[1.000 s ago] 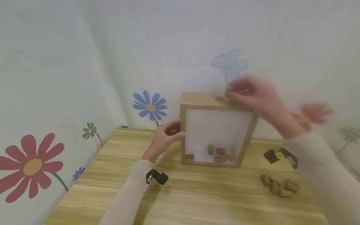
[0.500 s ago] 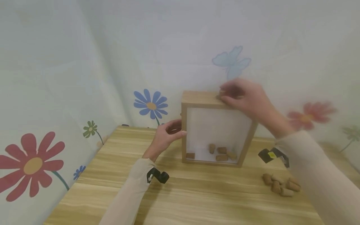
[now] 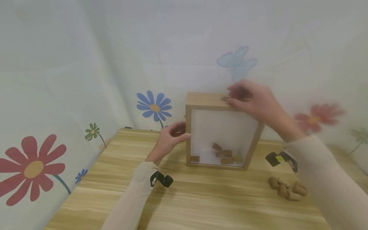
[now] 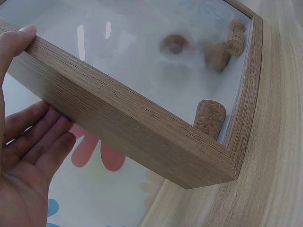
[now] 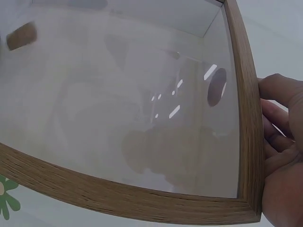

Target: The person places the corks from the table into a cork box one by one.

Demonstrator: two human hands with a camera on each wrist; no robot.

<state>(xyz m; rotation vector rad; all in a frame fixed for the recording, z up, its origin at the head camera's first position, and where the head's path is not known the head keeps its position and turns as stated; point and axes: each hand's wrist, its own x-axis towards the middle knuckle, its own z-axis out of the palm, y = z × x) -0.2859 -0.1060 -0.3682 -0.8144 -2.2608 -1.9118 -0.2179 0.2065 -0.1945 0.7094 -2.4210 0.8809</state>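
Note:
A wooden shadow box frame [image 3: 204, 99] with a clear front stands upright on the table. My left hand [image 3: 171, 138] holds its left side, thumb on the front edge and fingers behind. Several wine corks [image 3: 227, 161] lie inside at the bottom; one blurred cork [image 3: 217, 147] is in motion just above them. My right hand [image 3: 248, 97] is at the top of the frame, beside the dark oval hole [image 3: 225, 98]. Its fingers are bent and touch the wood, with no cork visible among them. In the right wrist view, the hole [image 5: 217, 87] shows through the clear front.
A small pile of loose corks [image 3: 282, 191] lies on the table to the right, near the right sleeve [image 3: 325, 172]. Behind the wood-grain table [image 3: 201, 204] hangs a pale cloth [image 3: 172, 48] printed with flowers and a butterfly.
My right hand moved left to the hole with a cork, and the cork dropped through into the frame. A cork inside has tumbled. The left hand stayed on the frame's side.

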